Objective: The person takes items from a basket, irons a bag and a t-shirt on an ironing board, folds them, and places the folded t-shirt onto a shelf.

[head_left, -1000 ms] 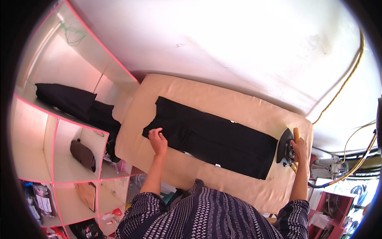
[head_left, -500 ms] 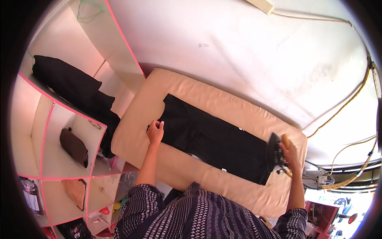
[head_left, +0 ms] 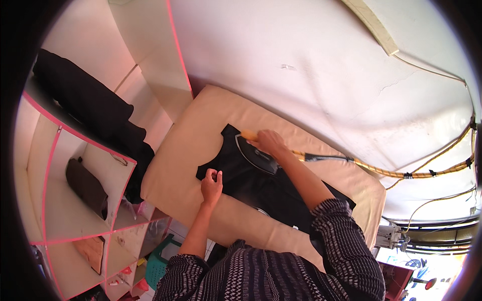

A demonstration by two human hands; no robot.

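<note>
A black garment piece (head_left: 233, 176) with a curved edge lies spread on the tan padded table. My right hand (head_left: 271, 143) is closed around the wooden-looking handle of a dark iron (head_left: 255, 156), which is on the garment's far left part. My right forearm reaches across the cloth and hides some of it. Beside the garment's near left edge is my left hand (head_left: 211, 188), thumb and fingers curled together. Whether it pinches any cloth is hidden.
The padded table (head_left: 193, 118) stands against a white wall (head_left: 241, 45). A yellow cord (head_left: 386, 173) runs from the iron to the right. At left, pink-edged shelves (head_left: 52, 190) hold dark cloth (head_left: 85, 93) and a brown bundle (head_left: 86, 186). Below is a green stool (head_left: 159, 266).
My right hand has carried the iron from the garment's right end to its upper left part. My left hand appears slightly lower and farther right as the view has shifted.
</note>
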